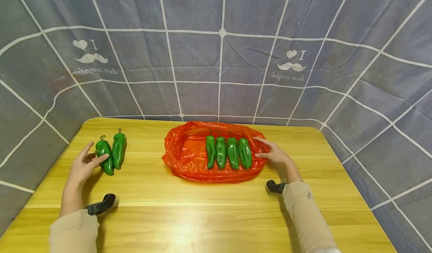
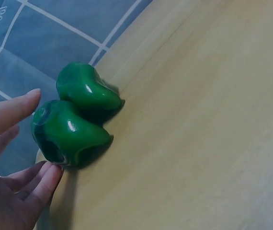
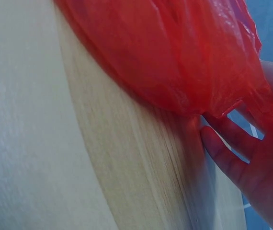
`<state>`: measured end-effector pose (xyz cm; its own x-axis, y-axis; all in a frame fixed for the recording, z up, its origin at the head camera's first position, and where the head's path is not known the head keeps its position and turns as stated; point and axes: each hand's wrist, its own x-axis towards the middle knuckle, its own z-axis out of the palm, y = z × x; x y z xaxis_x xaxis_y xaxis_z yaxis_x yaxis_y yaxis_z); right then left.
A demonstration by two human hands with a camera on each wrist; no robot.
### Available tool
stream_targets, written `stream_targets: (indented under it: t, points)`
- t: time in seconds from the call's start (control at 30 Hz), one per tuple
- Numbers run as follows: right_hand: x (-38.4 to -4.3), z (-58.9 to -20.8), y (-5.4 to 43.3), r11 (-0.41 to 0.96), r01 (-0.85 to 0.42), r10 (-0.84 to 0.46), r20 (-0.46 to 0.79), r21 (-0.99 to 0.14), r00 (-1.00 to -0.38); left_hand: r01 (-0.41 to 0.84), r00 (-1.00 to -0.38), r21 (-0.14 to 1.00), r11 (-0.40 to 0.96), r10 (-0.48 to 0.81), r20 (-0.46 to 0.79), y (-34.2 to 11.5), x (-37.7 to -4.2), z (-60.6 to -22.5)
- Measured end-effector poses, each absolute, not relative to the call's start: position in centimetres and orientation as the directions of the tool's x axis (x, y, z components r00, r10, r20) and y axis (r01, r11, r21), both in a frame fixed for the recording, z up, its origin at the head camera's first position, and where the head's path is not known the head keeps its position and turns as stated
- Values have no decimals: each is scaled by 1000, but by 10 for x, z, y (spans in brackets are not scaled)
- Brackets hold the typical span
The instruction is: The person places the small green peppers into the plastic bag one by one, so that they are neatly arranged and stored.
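The left hand (image 1: 81, 168), at the left of the frame, spreads its fingers around a green pepper (image 1: 102, 148); a second pepper (image 1: 118, 149) lies just beside that, on its right. The right hand (image 1: 278, 157), right of centre, rests with fingers spread against a red plastic bag (image 1: 173, 151). A grey curtain (image 1: 195, 5) hangs behind the wooden table (image 1: 216, 219). Mid-frame, the wide-mouthed bag contains four peppers (image 1: 221, 153), side by side in its right half.
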<state>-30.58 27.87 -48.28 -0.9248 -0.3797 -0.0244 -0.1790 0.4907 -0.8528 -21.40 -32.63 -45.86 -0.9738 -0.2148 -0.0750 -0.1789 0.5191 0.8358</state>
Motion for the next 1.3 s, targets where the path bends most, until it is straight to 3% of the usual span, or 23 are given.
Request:
stream_targets:
  t: [0.93, 1.3]
  points:
    - [-305, -483, 281, 509, -210, -392, -7, -835, -920, -147, -987, 764, 629, -143, -72, -325, -218, -457]
    - [-306, -483, 280, 521, -210, -384, -8, -827, -923, -101, -988, 724, 683, -157, 10, -325, -218, -463]
